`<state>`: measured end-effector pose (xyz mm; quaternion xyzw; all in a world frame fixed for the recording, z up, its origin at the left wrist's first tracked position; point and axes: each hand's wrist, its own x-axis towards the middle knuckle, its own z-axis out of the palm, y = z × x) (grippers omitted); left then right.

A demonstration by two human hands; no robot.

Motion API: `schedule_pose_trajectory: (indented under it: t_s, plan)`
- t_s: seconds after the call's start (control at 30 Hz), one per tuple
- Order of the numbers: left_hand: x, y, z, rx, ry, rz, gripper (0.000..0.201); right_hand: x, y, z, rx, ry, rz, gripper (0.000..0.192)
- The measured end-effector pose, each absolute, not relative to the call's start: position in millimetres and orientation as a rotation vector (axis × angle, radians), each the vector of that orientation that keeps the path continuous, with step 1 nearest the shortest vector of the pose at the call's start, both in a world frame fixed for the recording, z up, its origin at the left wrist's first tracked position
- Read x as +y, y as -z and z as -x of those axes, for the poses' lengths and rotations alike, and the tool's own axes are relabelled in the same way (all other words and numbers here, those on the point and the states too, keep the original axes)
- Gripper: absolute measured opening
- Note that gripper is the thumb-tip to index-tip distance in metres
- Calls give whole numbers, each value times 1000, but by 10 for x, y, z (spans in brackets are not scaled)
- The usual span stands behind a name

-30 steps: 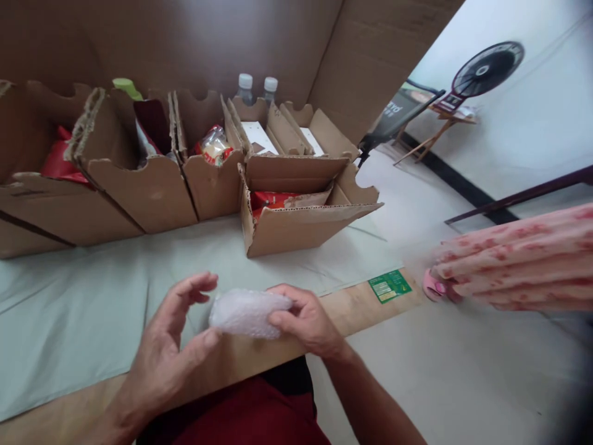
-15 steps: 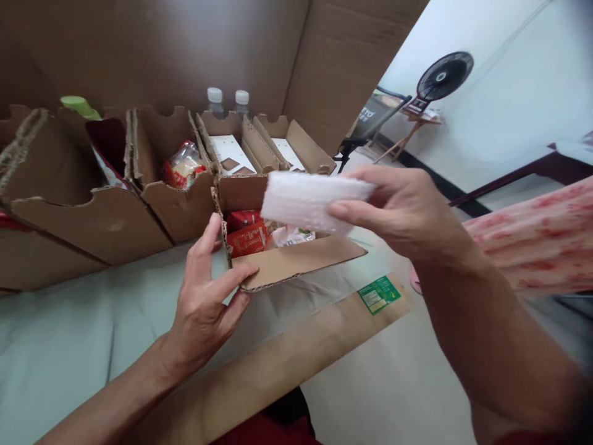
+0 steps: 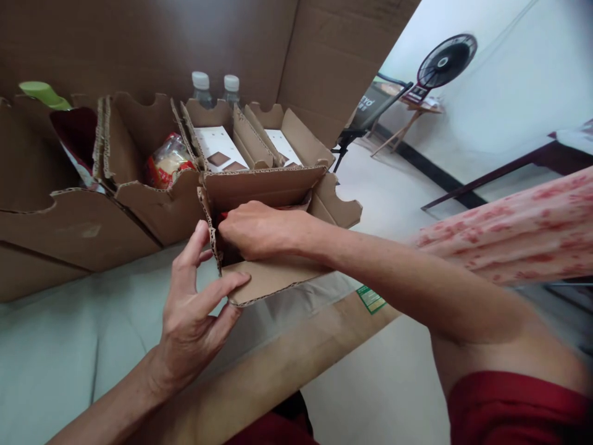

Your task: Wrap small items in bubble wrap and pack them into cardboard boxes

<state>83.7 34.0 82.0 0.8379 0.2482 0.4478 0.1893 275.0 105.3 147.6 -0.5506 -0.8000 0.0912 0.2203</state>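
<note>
My left hand (image 3: 194, 309) grips the near left corner of a small open cardboard box (image 3: 278, 278), its thumb on the front flap and other fingers around the left wall and underneath. Down inside that box is my right hand (image 3: 254, 228), knuckles up and fingers curled downward. Its fingertips are hidden, as is whatever they hold. Only slivers of red packaging (image 3: 222, 216) show around the hand. The forearm crosses over the box's right side.
Behind stand several cardboard bins (image 3: 157, 210), holding a red-and-clear food packet (image 3: 169, 162) and white boxes (image 3: 220, 148). Two white-capped bottles (image 3: 201, 83) and a green-topped item (image 3: 44, 94) rise at the back. A fan (image 3: 443, 60) stands far right.
My right hand has gone down and left into the small box. The white, soft-looking folded piece it held is out of sight. My left hand keeps its hold on the box.
</note>
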Motion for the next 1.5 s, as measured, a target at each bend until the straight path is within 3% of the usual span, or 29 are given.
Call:
schedule_pose_trajectory:
  t_s: [0.13, 0.23, 0.33, 0.4, 0.5, 0.57, 0.77, 0.93, 1.03, 1.13, 1.23, 1.37, 1.5]
  plan:
    - [309, -802, -819, 738, -1282, -2315, 48, 808, -1803, -2940, -2465, -437, 1408, 21]
    - [285, -706, -752, 820, -1355, -2174, 74, 311, -2059, -3356, -2151, -157, 1501, 22]
    - [294, -573, -689, 907, -1302, -2014, 87, -255, -1892, -3838, -1560, 148, 1523, 20]
    - [322, -504, -698, 930, -1225, -1898, 92, -503, -1555, -4062, -1304, 106, 1525, 29]
    - [398, -454, -824, 900, -1117, -1755, 100, -542, -977, -4134, -1252, -175, 1547, 74]
    - [461, -439, -960, 854, -1065, -1694, 98, -405, -702, -4044, -1260, -373, 1533, 91]
    - [476, -430, -1129, 782, -1028, -1630, 78, -222, -544, -3673, -1098, -588, 1364, 79]
    - [43, -409, -545, 993, -1026, -1613, 60, -523, -610, -3196, -1129, -629, 1344, 58]
    - [-178, -443, 67, 1198, -1088, -1626, 49, -505, -718, -2715, -1202, -708, 1284, 58]
    - [-138, -687, 527, 1360, -1173, -1676, 38, -287, -947, -2320, -1258, -795, 1155, 59]
    - [82, -1094, 445, 1408, -1255, -1726, 31, -134, -1219, -2287, -1221, -786, 1097, 58]
    - [307, -1405, -239, 844, -1407, -1693, 56, -298, -1457, -2700, -1118, -607, 1120, 50]
    - [176, -1354, -285, 849, -1250, -1643, 51, -489, -1536, -2718, -1124, -412, 1169, 38]
